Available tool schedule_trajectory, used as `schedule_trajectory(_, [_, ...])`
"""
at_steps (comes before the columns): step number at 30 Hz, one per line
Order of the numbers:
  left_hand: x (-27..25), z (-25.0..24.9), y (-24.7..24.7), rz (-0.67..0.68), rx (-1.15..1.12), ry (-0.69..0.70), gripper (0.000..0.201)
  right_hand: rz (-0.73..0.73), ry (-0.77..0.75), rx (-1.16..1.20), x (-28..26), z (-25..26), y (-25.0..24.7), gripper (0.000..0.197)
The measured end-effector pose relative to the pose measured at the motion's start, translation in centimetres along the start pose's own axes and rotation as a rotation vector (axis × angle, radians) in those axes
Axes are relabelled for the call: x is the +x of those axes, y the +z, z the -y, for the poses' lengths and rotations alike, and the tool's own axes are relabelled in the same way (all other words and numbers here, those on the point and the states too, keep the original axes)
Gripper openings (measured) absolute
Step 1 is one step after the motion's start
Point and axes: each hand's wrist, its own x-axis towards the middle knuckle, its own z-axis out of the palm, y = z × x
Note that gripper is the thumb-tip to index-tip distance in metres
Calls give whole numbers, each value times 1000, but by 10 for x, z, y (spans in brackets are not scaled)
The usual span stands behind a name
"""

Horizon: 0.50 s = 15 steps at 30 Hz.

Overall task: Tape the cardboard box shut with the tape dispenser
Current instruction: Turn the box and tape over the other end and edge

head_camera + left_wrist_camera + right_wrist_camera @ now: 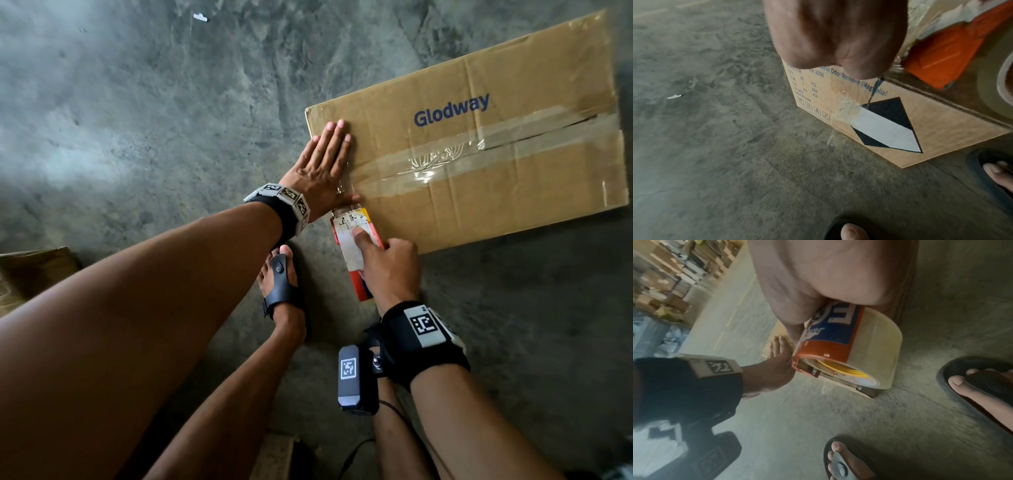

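Already taped along its seam, the box (pixel 479 144) sat on the floor; the left hand (pixel 322 164) pressed flat while the right hand (pixel 387 263) gripped the tape dispenser (pixel 356 240) at the near edge, probably needing a downward tear.

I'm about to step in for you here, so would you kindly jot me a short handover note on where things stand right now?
Left hand: flat, fingers straight, pressing the box top at its near end, beside the seam.
Right hand: grips the dispenser, forefinger stretched along its top; the dispenser sits at the box's near edge, just below the seam's end.
Done: clear tape runs along the top seam, wrinkled near the middle.
Left: cut the strip at the near end and smooth it down. Whether the far end is fully sealed I cannot tell.
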Motion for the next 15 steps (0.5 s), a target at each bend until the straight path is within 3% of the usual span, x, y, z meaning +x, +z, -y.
schedule_trajectory(8, [0,-1,-2,15,-12,-10,106,-20,24,-112,-31,-39,-25,75])
schedule_trajectory(15, [-2,0,-2,21,-20,-16,106,-34,111,-132,-20,-45,-2,84])
